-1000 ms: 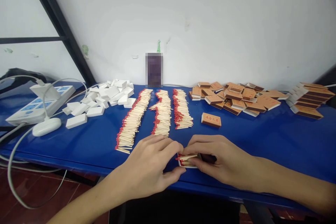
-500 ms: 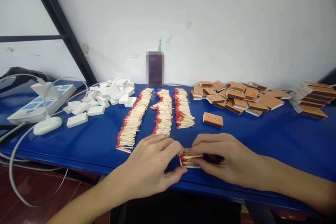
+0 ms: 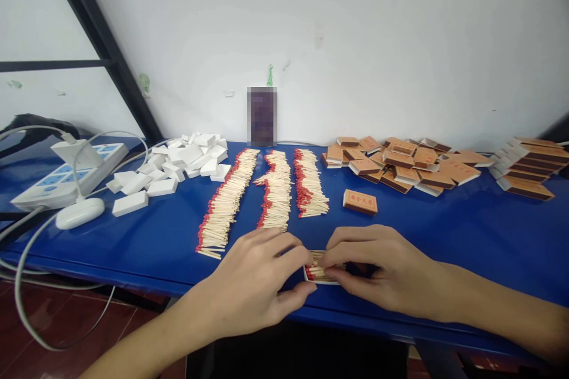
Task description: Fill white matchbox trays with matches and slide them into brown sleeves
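Observation:
A small white matchbox tray point(image 3: 320, 282) filled with red-tipped matches point(image 3: 313, 274) lies on the blue table near its front edge. My left hand point(image 3: 267, 284) steadies the tray's left end, index fingertip at the far corner and thumb by the near corner. Over the right part of the tray, my right hand point(image 3: 377, 263) pinches at the matches with thumb and fingers and hides that end. Behind the hands lie three rows of loose matches: left point(image 3: 229, 204), middle point(image 3: 277, 189) and right point(image 3: 311, 183). One orange matchbox sleeve point(image 3: 360, 202) lies just beyond my right hand.
White trays point(image 3: 186, 157) are heaped at the back left, beside a power strip point(image 3: 71, 174) with cables. Orange sleeves point(image 3: 400, 160) form a pile at the back right, with a stack of sleeves point(image 3: 528, 169) farther right. A blurred dark rectangle point(image 3: 262, 116) stands against the wall.
The fingers of my right hand have shifted slightly over the matches in the tray, covering a little more of them. My left hand stays nearly still.

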### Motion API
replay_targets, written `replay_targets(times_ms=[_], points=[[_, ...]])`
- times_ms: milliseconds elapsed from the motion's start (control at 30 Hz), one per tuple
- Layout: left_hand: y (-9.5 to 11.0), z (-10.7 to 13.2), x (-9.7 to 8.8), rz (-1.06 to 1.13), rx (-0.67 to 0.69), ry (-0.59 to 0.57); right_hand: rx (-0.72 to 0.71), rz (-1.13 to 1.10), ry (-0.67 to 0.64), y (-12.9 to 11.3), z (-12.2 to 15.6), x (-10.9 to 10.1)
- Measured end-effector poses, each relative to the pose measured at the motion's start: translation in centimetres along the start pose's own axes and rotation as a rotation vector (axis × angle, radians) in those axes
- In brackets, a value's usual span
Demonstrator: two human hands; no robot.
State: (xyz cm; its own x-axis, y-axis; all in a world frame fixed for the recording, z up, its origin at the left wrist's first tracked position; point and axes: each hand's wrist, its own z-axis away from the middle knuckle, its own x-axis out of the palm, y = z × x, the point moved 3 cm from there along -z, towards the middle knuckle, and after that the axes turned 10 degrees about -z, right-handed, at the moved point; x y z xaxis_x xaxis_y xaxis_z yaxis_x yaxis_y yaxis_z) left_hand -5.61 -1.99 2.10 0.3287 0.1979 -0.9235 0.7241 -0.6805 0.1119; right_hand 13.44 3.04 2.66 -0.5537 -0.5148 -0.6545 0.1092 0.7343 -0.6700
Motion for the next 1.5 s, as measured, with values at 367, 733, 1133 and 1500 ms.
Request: replay_targets(times_ms=[367,733,1133,1500], points=[[-0.1,0.0,0.0,-0.008,0.001,0.011,-0.041,-0.001,0.028,0.0,0.0,0.2],[-0.2,0.0,0.0,0.002,0.034,0.005,-0.044,-0.045,-0.011,0.5,-0.1,0.1],[-0.1,0.0,0.1,-0.017,0.025,0.031,0.017,0.034,-0.121,1.1,0.1,-1.6],[-0.2,0.0,0.2,-0.013,0.022,0.026,0.057,-0.004,-0.136,1.3,-0.4,-1.1]])
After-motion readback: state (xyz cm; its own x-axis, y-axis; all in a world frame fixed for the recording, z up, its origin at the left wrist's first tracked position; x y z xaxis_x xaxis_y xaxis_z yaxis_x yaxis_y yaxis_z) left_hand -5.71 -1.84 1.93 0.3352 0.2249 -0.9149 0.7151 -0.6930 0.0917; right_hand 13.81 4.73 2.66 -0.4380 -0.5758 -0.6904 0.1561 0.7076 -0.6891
